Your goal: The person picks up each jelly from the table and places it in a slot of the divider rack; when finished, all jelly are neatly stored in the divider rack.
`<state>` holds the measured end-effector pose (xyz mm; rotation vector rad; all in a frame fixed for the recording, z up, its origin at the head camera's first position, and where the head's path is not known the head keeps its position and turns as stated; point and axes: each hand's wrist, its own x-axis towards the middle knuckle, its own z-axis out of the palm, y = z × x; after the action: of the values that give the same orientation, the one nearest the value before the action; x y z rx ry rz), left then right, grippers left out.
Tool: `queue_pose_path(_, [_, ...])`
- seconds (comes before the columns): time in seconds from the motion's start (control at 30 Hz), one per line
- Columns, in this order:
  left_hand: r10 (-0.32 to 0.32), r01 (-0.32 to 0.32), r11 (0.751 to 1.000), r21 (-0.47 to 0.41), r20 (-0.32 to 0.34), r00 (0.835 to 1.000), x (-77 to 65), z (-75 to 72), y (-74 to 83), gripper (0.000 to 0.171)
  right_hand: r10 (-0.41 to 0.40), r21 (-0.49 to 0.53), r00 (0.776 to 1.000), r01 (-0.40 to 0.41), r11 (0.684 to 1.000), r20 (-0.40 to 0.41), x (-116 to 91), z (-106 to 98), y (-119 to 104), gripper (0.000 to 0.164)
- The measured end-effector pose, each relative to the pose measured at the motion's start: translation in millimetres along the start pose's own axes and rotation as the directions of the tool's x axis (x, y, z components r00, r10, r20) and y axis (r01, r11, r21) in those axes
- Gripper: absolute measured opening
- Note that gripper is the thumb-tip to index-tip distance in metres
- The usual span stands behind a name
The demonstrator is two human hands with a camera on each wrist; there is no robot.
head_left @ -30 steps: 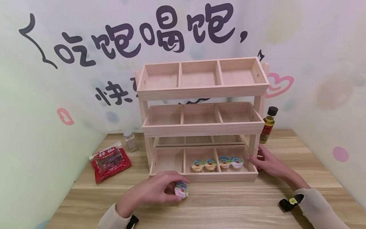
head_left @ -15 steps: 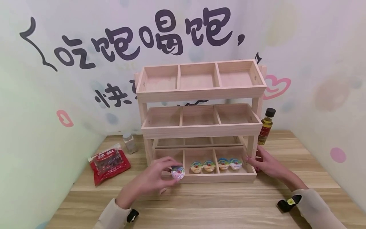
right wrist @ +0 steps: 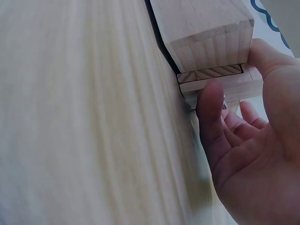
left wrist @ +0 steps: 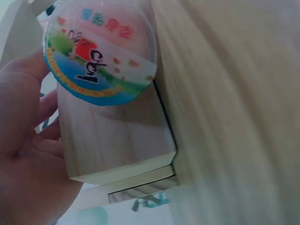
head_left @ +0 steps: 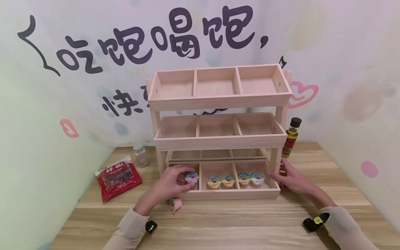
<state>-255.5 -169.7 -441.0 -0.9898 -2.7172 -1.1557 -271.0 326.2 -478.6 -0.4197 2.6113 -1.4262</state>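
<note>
My left hand [head_left: 168, 182] pinches a jelly cup [head_left: 191, 177] by its sides, over the left compartment of the bottom tier of a wooden shelf rack [head_left: 218, 142]. The cup's printed lid faces me. A pink jelly cup [head_left: 176, 204] lies on its side on the table, below the left wrist. One printed jelly cup lid [left wrist: 101, 56] looms large in the left wrist view; I cannot tell which cup it belongs to. My right hand [head_left: 290, 177] grips the rack's lower right end, fingers curled round the side [right wrist: 239, 140]. Several jelly cups [head_left: 221, 181] sit in the middle and right bottom compartments.
Left of the rack lie a red packet [head_left: 118, 177] of dried chillies and a small clear jar [head_left: 141, 155] with a pale lid. An oil bottle [head_left: 290, 137] stands behind the right hand. A printed wall backs the wooden table [head_left: 237, 222].
My left hand has lifted the jelly cup from the table front, up and left over the left bottom compartment. The pink cup on the table has come into sight. The right hand keeps its grip.
</note>
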Motion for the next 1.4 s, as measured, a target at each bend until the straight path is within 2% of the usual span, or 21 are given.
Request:
queue_pose_path(0.17, [-0.064,0.065,0.997,-0.038,0.038,0.997,-3.4,-4.0,-4.4,0.034,0.006,0.0,1.0,-0.006,1.0,0.0,0.3,-1.8,-4.5,0.084])
queue_pose_path(0.33, [-0.085,0.09,0.994,-0.054,0.079,0.993,-2.6,-7.0,-3.4,0.025,0.0,-0.001,1.0,0.0,1.0,0.015,-0.5,-2.9,-6.2,0.084])
queue_pose_path(0.6, [-0.131,0.133,0.99,-0.037,0.06,0.99,0.3,-4.7,0.0,0.013,0.007,-0.009,1.0,-0.007,1.0,0.014,-1.0,-3.0,-2.9,0.084])
queue_pose_path(0.83, [-0.155,0.156,0.988,-0.021,0.039,0.987,-0.9,-4.0,2.0,0.019,0.007,-0.016,1.0,-0.007,1.0,0.013,-0.5,-2.4,-1.7,0.085])
queue_pose_path(1.07, [-0.165,0.166,0.985,-0.044,0.025,0.986,-0.2,-0.8,-0.3,0.03,-0.009,0.005,1.0,0.009,1.0,0.023,-1.1,-1.4,-2.3,0.084])
queue_pose_path(1.4, [-0.156,0.157,0.985,-0.067,0.011,0.988,-0.7,2.7,2.5,0.028,-0.008,0.011,0.999,0.008,1.0,0.031,-0.7,-0.1,-0.7,0.085])
